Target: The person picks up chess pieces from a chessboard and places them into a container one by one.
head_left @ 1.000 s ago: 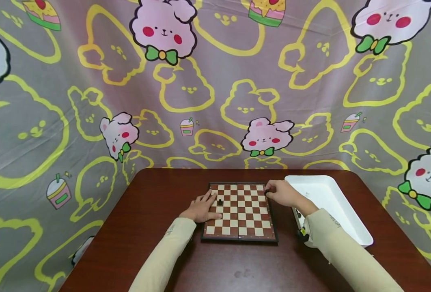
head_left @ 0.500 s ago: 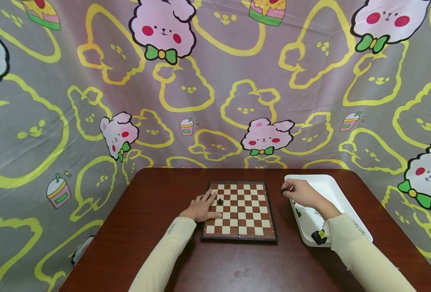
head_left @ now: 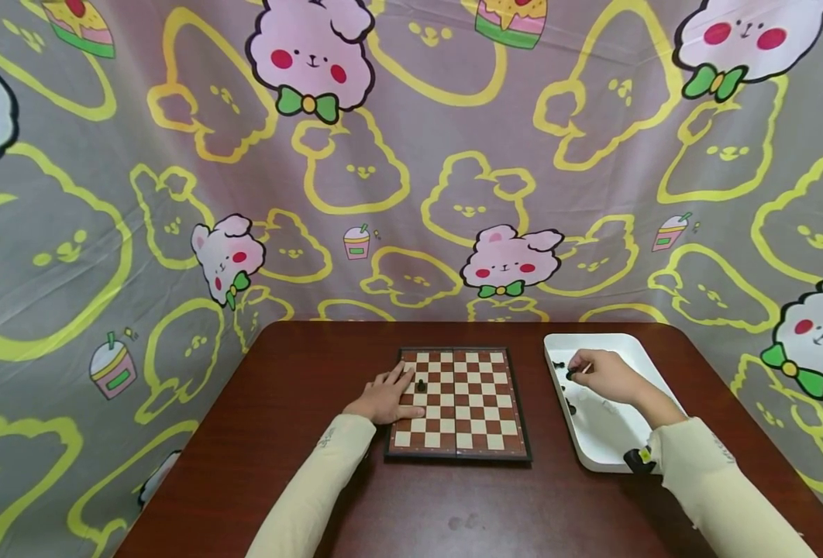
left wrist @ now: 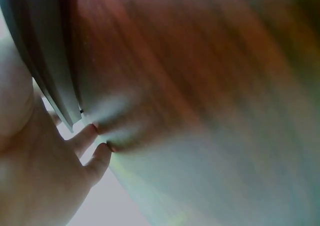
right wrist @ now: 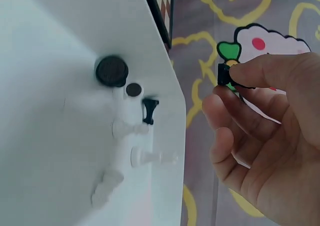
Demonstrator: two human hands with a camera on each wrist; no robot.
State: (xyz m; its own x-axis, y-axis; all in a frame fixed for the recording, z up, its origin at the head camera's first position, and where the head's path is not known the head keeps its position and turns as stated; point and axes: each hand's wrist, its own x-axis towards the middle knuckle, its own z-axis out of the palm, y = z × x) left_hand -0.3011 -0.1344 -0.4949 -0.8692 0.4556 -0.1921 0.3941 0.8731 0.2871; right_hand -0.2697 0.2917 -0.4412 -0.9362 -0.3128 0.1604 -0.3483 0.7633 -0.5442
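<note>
My left hand (head_left: pixel 381 399) rests flat on the left edge of a brown-and-cream chessboard (head_left: pixel 480 403), fingers spread. In the left wrist view, fingertips reach past the board's dark side (left wrist: pixel 47 41). One small black chess piece (head_left: pixel 421 385) stands on a square beside that hand's fingers. Over the left side of a white tray (head_left: pixel 610 442), my right hand (head_left: pixel 610 376) pinches another black chess piece (right wrist: pixel 223 74) between thumb and fingers. Inside the tray lie a round black piece (right wrist: pixel 112 71), a smaller black piece (right wrist: pixel 150 111) and several white pieces (right wrist: pixel 150 157).
Board and tray lie on a dark red-brown table (head_left: pixel 446 504), a strip of tabletop between them. A black strap with a yellow mark (head_left: pixel 639 459) is on my right wrist. A patterned cloth (head_left: pixel 397 194) hangs behind and at both sides of the table.
My right hand has moved right from the board's far right corner, across the gap, to over the tray, leaving no piece at that corner. The left hand has stayed still.
</note>
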